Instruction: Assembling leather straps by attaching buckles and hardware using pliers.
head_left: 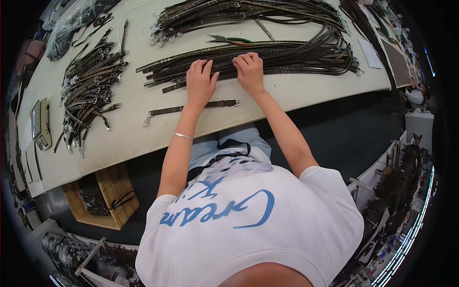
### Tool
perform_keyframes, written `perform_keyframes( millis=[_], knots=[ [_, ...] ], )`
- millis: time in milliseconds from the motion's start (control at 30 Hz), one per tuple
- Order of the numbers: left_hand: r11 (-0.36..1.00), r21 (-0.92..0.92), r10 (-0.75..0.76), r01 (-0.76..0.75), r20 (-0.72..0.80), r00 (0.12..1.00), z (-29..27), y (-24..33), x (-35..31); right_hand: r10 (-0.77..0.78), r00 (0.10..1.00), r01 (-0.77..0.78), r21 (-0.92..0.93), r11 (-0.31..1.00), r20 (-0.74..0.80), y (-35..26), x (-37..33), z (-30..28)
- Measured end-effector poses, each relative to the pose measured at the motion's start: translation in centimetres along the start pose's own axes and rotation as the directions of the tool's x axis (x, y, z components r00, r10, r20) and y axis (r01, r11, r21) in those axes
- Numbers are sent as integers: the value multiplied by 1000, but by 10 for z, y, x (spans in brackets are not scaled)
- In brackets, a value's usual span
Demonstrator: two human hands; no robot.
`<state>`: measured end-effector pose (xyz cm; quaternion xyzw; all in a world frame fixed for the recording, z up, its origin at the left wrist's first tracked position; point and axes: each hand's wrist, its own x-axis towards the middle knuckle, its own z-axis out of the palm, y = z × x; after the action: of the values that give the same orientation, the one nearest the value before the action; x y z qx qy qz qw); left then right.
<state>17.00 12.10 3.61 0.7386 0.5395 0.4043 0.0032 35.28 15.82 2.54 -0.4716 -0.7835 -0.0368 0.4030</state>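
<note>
A long bundle of dark patterned straps (pixel 296 60) lies across the table in front of me. My left hand (pixel 200 82) rests on the near side of the bundle, towards its left part, fingers stretched and thumb apart. To its right, my right hand (pixel 249 72) lies over the same straps, its fingers bent and slightly apart. No strap shows lifted in either hand. Nearer to me is a single short strap (pixel 191 107) with a metal buckle at its right end and a clear-wrapped piece at its left. My left wrist crosses in front of it.
Pliers (pixel 229 40) lie behind the bundle, before another buckled strap bundle (pixel 205 16). A pile of short buckled straps (pixel 91 91) sits left, near a scale (pixel 41 124). Paper (pixel 369 53) lies right. Under the table stands a wooden crate (pixel 119 191).
</note>
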Motion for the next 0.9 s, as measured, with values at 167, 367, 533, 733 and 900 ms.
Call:
perform_keyframes(
  millis=[167,367,533,733,900],
  knots=[
    [976,160,137,-147,73,988,-14,16,27,-55,998,55,-21,998,-30,0,14,-40],
    [926,248,276,-286,76,958,-85,35,35,-49,997,34,-200,979,-67,44,17,-88],
    [904,364,233,-225,23,972,-126,20,14,340,928,-371,-304,878,-151,92,21,-102],
    [878,430,226,-212,18,974,-157,3,-10,766,629,-622,677,393,133,154,24,-83],
    [891,402,227,-213,12,974,-162,5,-29,669,659,-156,933,-325,343,153,46,-70]
  ],
)
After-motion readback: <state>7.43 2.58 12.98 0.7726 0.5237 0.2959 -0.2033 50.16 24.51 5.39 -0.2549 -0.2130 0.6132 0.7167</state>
